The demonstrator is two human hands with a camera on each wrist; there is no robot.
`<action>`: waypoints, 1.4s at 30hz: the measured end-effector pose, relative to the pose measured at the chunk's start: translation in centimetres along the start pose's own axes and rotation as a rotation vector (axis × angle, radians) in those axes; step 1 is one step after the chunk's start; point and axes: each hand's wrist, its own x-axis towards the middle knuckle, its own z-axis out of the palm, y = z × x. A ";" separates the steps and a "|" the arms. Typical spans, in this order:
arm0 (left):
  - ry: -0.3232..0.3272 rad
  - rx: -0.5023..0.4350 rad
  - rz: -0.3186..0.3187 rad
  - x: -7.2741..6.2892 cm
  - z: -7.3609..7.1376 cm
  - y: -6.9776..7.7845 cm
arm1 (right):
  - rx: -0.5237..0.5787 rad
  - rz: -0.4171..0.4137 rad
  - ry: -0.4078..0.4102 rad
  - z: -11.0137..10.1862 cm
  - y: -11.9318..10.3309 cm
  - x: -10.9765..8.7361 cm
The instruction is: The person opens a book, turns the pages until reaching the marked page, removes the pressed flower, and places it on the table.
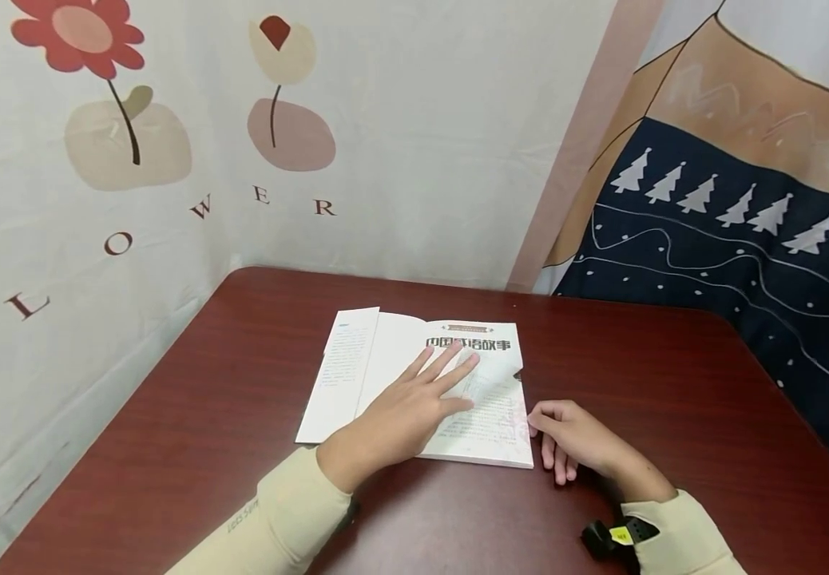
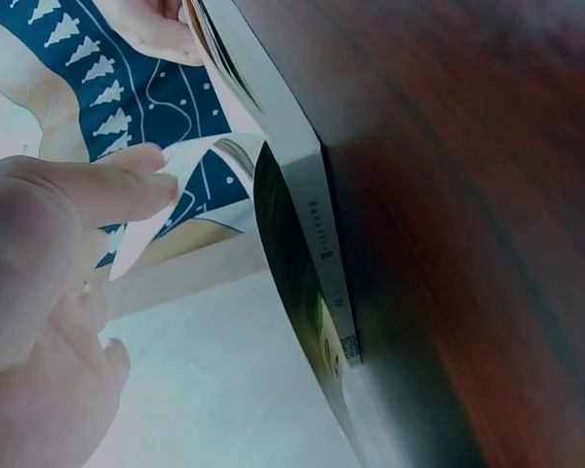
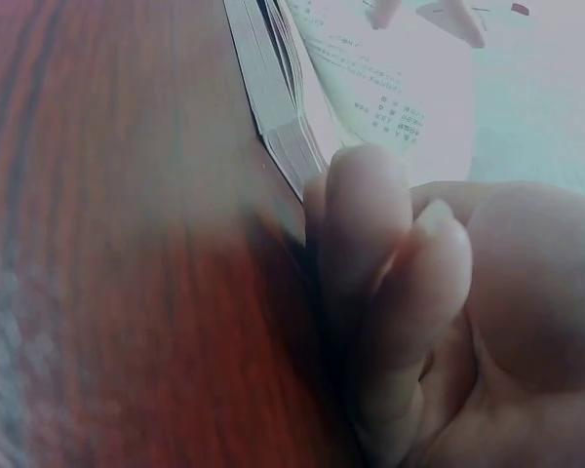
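An open book point(image 1: 485, 431) with Chinese print lies on the table, its title page on the right. My left hand point(image 1: 403, 411) is spread over that page, fingers straight and apart. In the left wrist view the left fingers point(image 2: 127, 185) are near a curved white page point(image 2: 141, 234) rising from the spine. My right hand point(image 1: 576, 439) is at the book's right edge, its fingers bent. The right wrist view shows the right fingers point(image 3: 366, 205) touching or just in front of the page corner; whether they pinch any paper is hidden.
The dark red wooden table point(image 1: 242, 383) carries the book. A printed folded flap point(image 1: 346, 351) lies along the book's left side. Behind stand a pale flower-print curtain point(image 1: 422, 160) and a navy tree-print cloth point(image 1: 709, 239). A black wrist device point(image 1: 601, 539) sits by the right sleeve.
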 end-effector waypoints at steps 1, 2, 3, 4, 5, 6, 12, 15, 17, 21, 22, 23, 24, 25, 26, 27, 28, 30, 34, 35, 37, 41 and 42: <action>-0.012 -0.008 0.002 0.0 0.0 0.0 | 0.002 -0.002 0.000 0.0 0.0 0.0; -0.025 -0.016 0.001 0.0 -0.1 0.0 | 0.002 -0.002 0.001 0.0 0.0 0.0; -0.035 -0.022 0.001 0.0 -0.1 0.0 | -0.001 -0.002 0.003 0.0 0.0 0.0; -0.045 -0.027 0.001 0.1 -0.1 0.1 | -0.002 -0.003 0.006 0.0 0.0 0.0; -0.053 -0.032 -0.001 0.1 -0.1 0.1 | -0.004 -0.005 0.010 0.0 0.0 0.0; -0.061 -0.036 -0.001 0.1 -0.1 0.1 | -0.004 -0.006 0.011 0.0 0.1 0.0; -0.108 -0.042 -0.008 -0.1 0.1 0.1 | -0.006 -0.007 0.003 0.0 0.2 -0.2; -0.132 -0.049 -0.020 -0.1 0.1 0.0 | -0.012 -0.013 0.012 -0.1 0.2 -0.2; -0.144 -0.049 -0.022 -0.1 0.1 -0.1 | -0.012 -0.014 0.017 -0.1 0.2 -0.2; -0.174 -0.055 -0.032 -0.2 0.1 -0.3 | -0.005 -0.002 0.010 -0.1 0.3 -0.2; -0.177 -0.059 -0.037 -0.2 0.2 -0.3 | -0.004 -0.003 0.010 -0.1 0.3 -0.2; -0.180 -0.064 -0.043 -0.3 0.2 -0.3 | -0.004 -0.003 0.010 -0.1 0.2 -0.2; -0.184 -0.066 -0.048 -0.3 0.3 -0.4 | -0.004 -0.002 0.012 -0.1 0.2 -0.1; -0.185 -0.070 -0.053 -0.3 0.3 -0.4 | -0.006 -0.002 0.014 -0.1 0.2 -0.1; -0.184 -0.071 -0.055 -0.3 0.3 -0.5 | -0.007 -0.002 0.017 -0.1 0.2 0.0; -0.184 -0.072 -0.059 -0.4 0.4 -0.5 | -0.007 -0.002 0.020 -0.1 0.2 0.0; -0.183 -0.073 -0.062 -0.4 0.3 -0.5 | -0.007 -0.004 0.021 -0.1 0.2 0.1; -0.192 -0.073 -0.072 -0.5 0.3 -0.6 | -0.007 -0.003 0.015 0.0 0.2 0.2; -0.196 -0.078 -0.092 -0.8 0.1 -0.8 | -0.012 -0.005 0.007 0.1 0.2 0.4; -0.195 -0.079 -0.095 -0.9 0.1 -0.8 | -0.013 -0.005 0.008 0.1 0.1 0.4; -0.188 -0.082 -0.100 -0.9 0.0 -0.9 | -0.014 -0.005 0.014 0.1 0.0 0.4; -0.182 -0.085 -0.108 -0.9 0.1 -0.9 | -0.010 -0.002 0.016 0.1 0.0 0.3; -0.184 -0.086 -0.109 -0.9 0.1 -0.9 | -0.007 0.002 0.013 0.0 0.0 0.2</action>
